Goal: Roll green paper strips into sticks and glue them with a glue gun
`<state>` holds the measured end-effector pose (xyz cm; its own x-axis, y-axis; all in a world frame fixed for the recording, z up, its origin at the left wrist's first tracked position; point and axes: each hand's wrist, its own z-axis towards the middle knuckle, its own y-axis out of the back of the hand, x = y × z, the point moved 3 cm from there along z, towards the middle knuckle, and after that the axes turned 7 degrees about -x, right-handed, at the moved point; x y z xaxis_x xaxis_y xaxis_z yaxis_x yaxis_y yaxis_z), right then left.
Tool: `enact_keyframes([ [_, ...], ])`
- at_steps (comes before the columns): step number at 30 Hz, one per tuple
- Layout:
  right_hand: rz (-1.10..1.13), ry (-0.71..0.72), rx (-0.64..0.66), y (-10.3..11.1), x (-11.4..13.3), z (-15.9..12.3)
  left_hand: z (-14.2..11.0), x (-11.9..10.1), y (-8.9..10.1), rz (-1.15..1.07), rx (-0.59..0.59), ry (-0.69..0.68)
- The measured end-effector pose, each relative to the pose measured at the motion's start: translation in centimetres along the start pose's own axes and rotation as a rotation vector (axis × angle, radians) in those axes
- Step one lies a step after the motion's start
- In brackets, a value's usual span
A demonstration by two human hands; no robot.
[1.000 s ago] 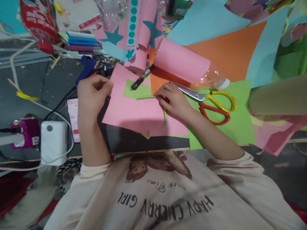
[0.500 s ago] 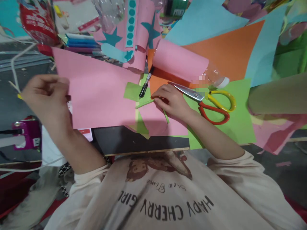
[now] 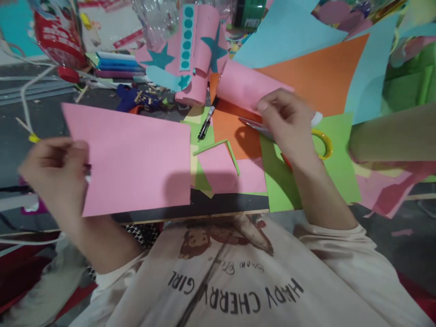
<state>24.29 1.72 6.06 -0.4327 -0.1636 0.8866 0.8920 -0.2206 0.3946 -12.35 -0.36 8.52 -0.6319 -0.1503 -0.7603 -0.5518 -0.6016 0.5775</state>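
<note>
My left hand (image 3: pixel 56 172) pinches the left edge of a sheet of pink paper (image 3: pixel 136 163), which is held over the near left of the table. My right hand (image 3: pixel 289 122) is raised above a pair of scissors (image 3: pixel 322 143), hiding most of them. Its fingers are curled together, and whatever they may hold is hidden. Just behind it lies a clear plastic bottle wrapped in pink paper (image 3: pixel 250 86). Between the hands, a thin bent green strip (image 3: pixel 218 147) rests on pink paper scraps. A black pen (image 3: pixel 206 122) lies behind the strip.
Orange (image 3: pixel 323 77) and light blue paper (image 3: pixel 293 32) spread across the back right. A pink paper tube with teal stars (image 3: pixel 194 86) is at the back. Blue-handled scissors (image 3: pixel 132 97) and a red-labelled bottle (image 3: pixel 61 36) are at the left. Green paper (image 3: pixel 337 177) reaches the table's front edge.
My left hand has drawn the pink sheet left and nearer, uncovering the blue-handled scissors. My right hand has left the green strip and risen rightward over the scissors.
</note>
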Motion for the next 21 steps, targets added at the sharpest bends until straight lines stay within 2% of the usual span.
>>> enact_keyframes([
  [1, -0.120, 0.002, 0.137, 0.0, 0.1, -0.7, -0.8, -0.4, -0.2, 0.009, -0.055, 0.030],
  [2, -0.235, 0.039, 0.253, -0.1, 0.0, -1.6, -1.6, -0.8, -0.7, 0.033, 0.014, 0.067],
  [3, -0.338, 0.101, 0.343, -0.2, -0.2, -2.7, -2.4, -1.1, -0.7, 0.049, 0.013, 0.086],
  [4, -0.424, 0.148, 0.410, -0.3, -0.5, -4.0, -3.2, -1.2, -0.9, 0.085, 0.101, 0.131],
  [5, -0.468, 0.199, 0.460, -0.4, -0.9, -5.3, -3.8, -1.1, -0.5, 0.134, 0.075, 0.169],
  [6, -0.499, 0.239, 0.492, -0.5, -1.3, -6.6, -4.4, -1.0, -0.3, 0.203, 0.134, 0.188],
  [7, -0.531, 0.254, 0.512, -0.5, -1.8, -7.8, -4.8, -1.0, 0.2, 0.295, 0.119, 0.129],
  [9, -0.571, 0.276, 0.538, -0.8, -2.3, -9.8, -5.5, -1.1, 0.7, 0.435, 0.163, -0.055],
  [11, -0.586, 0.287, 0.540, -1.2, -2.3, -11.3, -6.4, -1.4, 0.4, 0.467, 0.215, -0.247],
  [13, -0.553, 0.277, 0.508, -1.9, -1.9, -11.9, -7.7, -2.2, -0.4, 0.351, 0.210, -0.462],
  [15, -0.473, 0.255, 0.464, -2.6, -1.3, -11.8, -9.5, -3.5, -1.7, 0.138, 0.200, -0.763],
  [16, -0.421, 0.234, 0.449, -2.9, -0.9, -11.5, -10.3, -4.0, -2.6, 0.060, 0.269, -0.841],
  [18, -0.298, 0.183, 0.472, -3.4, -0.4, -10.7, -11.7, -4.7, -4.6, 0.043, 0.486, -0.940],
  [21, -0.219, 0.113, 0.520, -3.2, 0.0, -9.5, -12.0, -5.0, -6.5, 0.198, 0.575, -0.982],
])
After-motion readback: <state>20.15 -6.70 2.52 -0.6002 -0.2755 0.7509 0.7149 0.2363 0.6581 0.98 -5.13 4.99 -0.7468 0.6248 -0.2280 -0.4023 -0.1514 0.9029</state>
